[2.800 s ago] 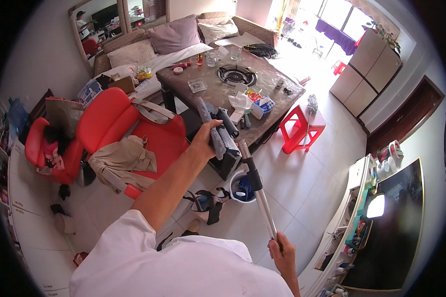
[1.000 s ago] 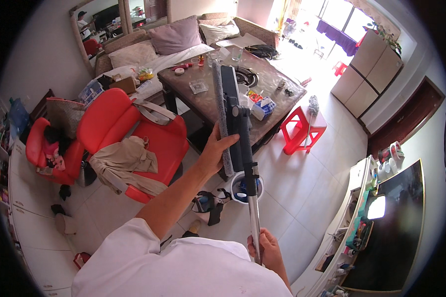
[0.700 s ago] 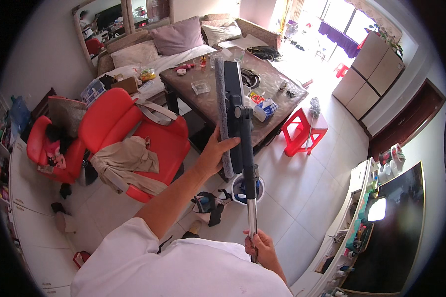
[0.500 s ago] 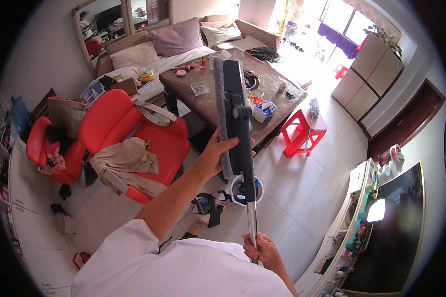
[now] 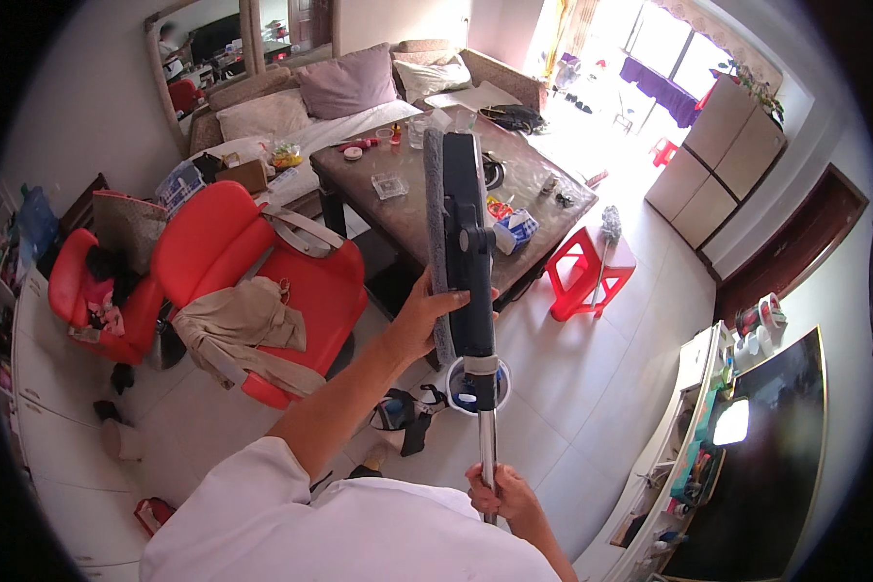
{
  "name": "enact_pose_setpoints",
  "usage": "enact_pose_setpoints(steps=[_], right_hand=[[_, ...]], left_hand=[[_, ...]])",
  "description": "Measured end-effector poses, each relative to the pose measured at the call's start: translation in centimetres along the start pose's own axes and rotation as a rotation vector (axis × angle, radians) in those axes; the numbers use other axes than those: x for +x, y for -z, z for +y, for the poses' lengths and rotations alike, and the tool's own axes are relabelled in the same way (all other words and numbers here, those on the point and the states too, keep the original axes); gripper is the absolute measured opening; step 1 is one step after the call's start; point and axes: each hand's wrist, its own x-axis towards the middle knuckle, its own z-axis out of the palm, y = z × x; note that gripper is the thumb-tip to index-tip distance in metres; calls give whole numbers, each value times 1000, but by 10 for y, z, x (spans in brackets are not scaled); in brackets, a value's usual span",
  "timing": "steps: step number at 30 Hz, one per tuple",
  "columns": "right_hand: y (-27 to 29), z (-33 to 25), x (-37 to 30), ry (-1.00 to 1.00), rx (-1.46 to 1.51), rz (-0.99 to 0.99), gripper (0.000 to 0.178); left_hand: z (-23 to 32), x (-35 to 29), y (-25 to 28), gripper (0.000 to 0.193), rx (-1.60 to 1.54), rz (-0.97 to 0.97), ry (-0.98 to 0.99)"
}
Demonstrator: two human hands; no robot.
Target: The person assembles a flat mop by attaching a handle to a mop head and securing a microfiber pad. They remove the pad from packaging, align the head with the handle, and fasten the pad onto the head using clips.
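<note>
A flat mop stands upright in front of me, its dark head at the top with a grey fluffy pad along its left side. My left hand is closed around the lower part of the head and pad, thumb across the front. Lower down, my right hand grips the silver pole. A pale collar joins the pole to the dark head. Behind the pole, a white bucket with something blue inside stands on the tiled floor.
A cluttered table stands ahead, with a sofa behind it. Left is a red chair with beige clothing on it. Right are a red stool bearing a duster and a television. A dark bag lies beside the bucket.
The mop's head has come slightly lower and nearer, and the pale collar now shows beneath its dark part. Both hands keep their hold; my view has shifted a little.
</note>
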Motion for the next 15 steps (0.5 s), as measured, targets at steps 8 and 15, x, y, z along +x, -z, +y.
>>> enact_pose_setpoints(steps=[8,15], right_hand=[[-9,24,24,399,-1248,905,16],[-9,-1,5,-2,-192,242,38]], left_hand=[[-19,2,31,59,266,290,-163],[-1,-2,19,40,117,5,-56]])
